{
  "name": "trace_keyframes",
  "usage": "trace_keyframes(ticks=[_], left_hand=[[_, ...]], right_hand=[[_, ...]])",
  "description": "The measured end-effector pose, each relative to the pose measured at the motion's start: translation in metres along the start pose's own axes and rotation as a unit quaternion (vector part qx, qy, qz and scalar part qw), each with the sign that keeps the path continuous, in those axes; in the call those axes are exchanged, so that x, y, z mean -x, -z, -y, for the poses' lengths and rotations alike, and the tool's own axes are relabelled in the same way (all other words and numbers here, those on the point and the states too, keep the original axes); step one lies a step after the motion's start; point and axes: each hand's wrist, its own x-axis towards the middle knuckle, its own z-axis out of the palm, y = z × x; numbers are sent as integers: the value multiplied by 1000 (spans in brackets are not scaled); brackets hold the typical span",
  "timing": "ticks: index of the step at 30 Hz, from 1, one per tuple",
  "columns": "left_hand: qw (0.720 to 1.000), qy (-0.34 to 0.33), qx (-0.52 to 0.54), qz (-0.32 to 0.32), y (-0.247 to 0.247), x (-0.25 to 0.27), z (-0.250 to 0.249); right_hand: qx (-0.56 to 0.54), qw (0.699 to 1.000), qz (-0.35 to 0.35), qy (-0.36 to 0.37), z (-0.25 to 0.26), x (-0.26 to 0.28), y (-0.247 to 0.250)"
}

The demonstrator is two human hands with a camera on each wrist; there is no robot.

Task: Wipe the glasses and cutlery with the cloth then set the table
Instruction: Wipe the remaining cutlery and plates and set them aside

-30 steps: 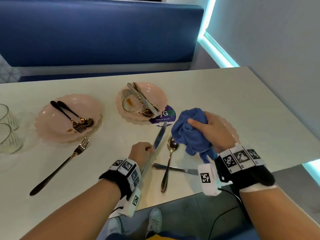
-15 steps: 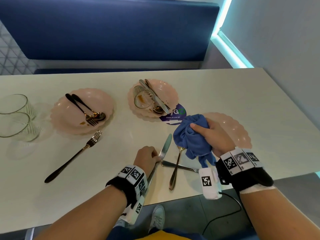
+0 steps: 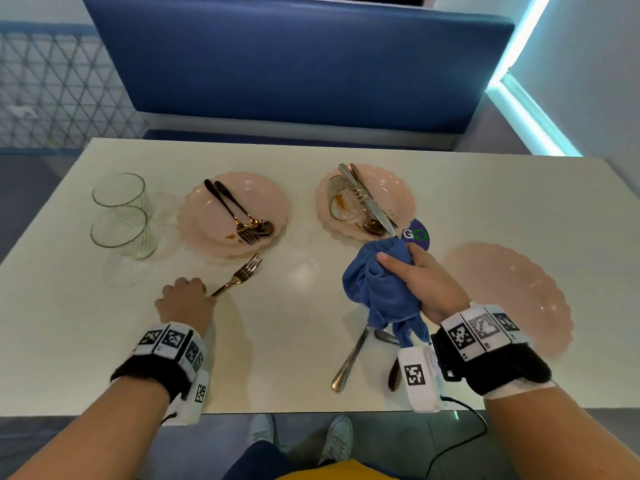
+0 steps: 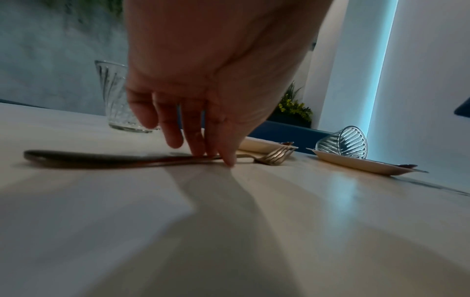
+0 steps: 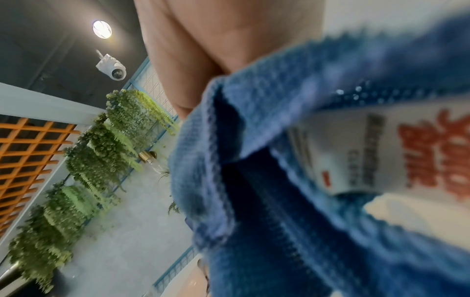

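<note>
My left hand [image 3: 188,296] lies on the table over the dark handle of a gold-tined fork [image 3: 244,273]. In the left wrist view its thumb and fingertips [image 4: 201,150] pinch the fork [image 4: 274,157], which still lies flat. My right hand [image 3: 424,284] grips a bunched blue cloth [image 3: 375,292] above the table; the cloth [image 5: 279,170] fills the right wrist view. Under the cloth lie a silver handle [image 3: 349,358] and other cutlery, mostly hidden. Two clear glasses [image 3: 121,216] stand at the left.
A pink plate [image 3: 266,199] carries a black-handled fork and spoon. A second pink plate [image 3: 398,190] holds a glass on its side, a knife and a spoon. A third pink plate [image 3: 512,289] sits at the right. A blue bench runs behind the table.
My left hand has let go of the knife near the cloth and moved left to the fork's handle. The right hand still holds the cloth in about the same place.
</note>
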Motion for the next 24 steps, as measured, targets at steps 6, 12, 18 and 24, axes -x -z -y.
trace_keyframes(ticks=[6, 12, 18, 24], left_hand=[[996, -60, 46, 43, 0, -4, 9], [954, -61, 260, 135, 19, 3, 6], [848, -138, 479, 181, 51, 31, -40], [860, -284, 412, 103, 72, 36, -63]], right_hand=[[13, 999, 45, -16, 1, -9, -43], [-7, 994, 75, -74, -8, -14, -89], [-139, 979, 107, -104, 3, -9, -149], [-178, 981, -40, -68, 21, -33, -149]])
